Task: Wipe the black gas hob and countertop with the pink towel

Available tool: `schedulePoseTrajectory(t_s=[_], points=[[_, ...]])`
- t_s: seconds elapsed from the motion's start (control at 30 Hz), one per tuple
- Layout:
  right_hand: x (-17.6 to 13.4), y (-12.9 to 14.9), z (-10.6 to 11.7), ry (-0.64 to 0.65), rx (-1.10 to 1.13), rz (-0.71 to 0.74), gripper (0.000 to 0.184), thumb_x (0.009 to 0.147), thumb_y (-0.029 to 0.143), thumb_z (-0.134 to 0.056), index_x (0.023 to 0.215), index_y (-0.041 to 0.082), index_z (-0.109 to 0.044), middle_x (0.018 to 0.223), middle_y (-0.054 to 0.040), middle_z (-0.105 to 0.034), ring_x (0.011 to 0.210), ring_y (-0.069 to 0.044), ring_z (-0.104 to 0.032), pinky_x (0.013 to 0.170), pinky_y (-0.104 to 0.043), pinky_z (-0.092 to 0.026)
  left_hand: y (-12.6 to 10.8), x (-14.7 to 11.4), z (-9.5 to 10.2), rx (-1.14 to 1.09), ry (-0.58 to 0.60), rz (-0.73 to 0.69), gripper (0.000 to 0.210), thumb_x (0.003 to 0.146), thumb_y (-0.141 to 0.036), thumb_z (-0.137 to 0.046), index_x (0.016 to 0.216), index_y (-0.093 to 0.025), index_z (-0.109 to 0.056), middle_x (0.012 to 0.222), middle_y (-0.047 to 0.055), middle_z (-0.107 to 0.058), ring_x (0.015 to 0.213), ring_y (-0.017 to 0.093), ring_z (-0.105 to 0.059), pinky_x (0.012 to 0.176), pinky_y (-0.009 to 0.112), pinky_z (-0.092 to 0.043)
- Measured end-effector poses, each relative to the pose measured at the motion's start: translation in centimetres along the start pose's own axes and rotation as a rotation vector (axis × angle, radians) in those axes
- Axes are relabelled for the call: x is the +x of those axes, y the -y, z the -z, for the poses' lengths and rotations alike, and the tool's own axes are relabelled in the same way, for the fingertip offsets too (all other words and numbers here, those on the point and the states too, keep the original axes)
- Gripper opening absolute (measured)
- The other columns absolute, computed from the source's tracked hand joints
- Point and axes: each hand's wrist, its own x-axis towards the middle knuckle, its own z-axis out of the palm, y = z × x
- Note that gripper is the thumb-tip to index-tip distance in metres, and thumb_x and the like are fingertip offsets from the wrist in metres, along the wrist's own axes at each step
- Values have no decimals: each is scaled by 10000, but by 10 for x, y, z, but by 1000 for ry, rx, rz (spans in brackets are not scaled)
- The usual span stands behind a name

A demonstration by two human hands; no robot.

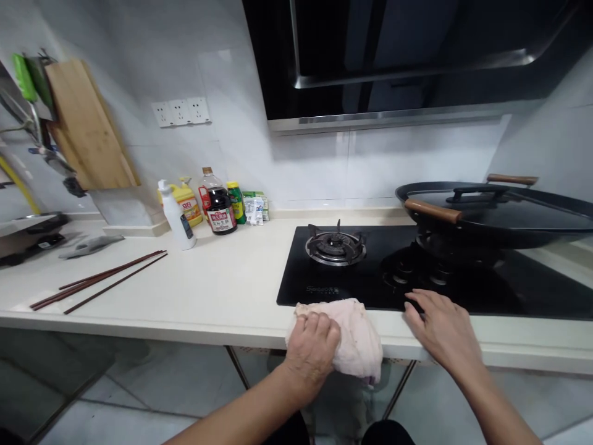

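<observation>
My left hand (311, 349) is closed on a pale pinkish cloth (359, 343) at the front edge of the counter. Part of the cloth lies against the near rim of the black gas hob (296, 281), and its other end hangs over the counter edge. To the right, my right hand (442, 324) rests at the hob's front edge with fingers stretched out and nothing held. Its fingertips are near the burner knobs (417, 275). Behind the cloth is the bare left burner (336, 246). A large black wok (463, 219) with a lid and wooden handles sits on the right burner.
Several dark chopsticks (99, 281) lie on the left counter (222, 278), beside a grey cloth (90, 246). Against the wall stand a white spray bottle (178, 216), a yellow pump bottle (189, 201), and a soy sauce bottle (218, 207). A range hood (393, 117) overhangs the hob.
</observation>
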Motion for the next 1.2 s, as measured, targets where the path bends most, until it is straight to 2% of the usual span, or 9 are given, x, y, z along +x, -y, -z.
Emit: schedulePoseTrajectory(t_s=[0.23,0.37,0.6,0.9,1.2], points=[[1,-2,-2,-2,-2,4,466,1029,434,-323,1166,223,-715,1292,-74,-676,1190,-280,-600,964,-487,-449,-52,43,-4,20,-59,-66,213,973,-275,-585,1131,-152,-657,1017,137,-642,978,292,-599,846,486,-505],[2,-4,-4,9,24,-10,492,1059,419,-280,1159,232,-724,1286,-70,-682,1171,-271,-608,968,-471,-443,-69,59,-7,7,-16,-87,196,985,-274,-569,1115,-166,-668,985,135,-630,971,293,-593,800,468,-492],[2,-1,-1,-3,61,-17,445,1066,400,-321,1165,238,-723,1299,-68,-675,1204,-264,-596,997,-459,-426,-60,64,1,-75,13,-182,164,978,-270,-585,1085,-156,-636,979,108,-609,912,265,-576,806,447,-481],[9,10,10,9,132,-98,320,1054,302,-426,1149,239,-725,1298,-64,-678,1228,-240,-577,1053,-430,-386,-54,65,7,-91,-85,-147,143,903,-246,-677,1018,-177,-631,957,88,-607,887,272,-567,821,473,-487],[15,12,15,42,173,-140,267,1041,283,-480,1143,244,-724,1291,-62,-674,1233,-238,-564,1062,-446,-379,-48,65,6,-71,-114,-149,178,891,-144,-610,1062,-188,-632,978,88,-613,884,272,-564,819,472,-491]])
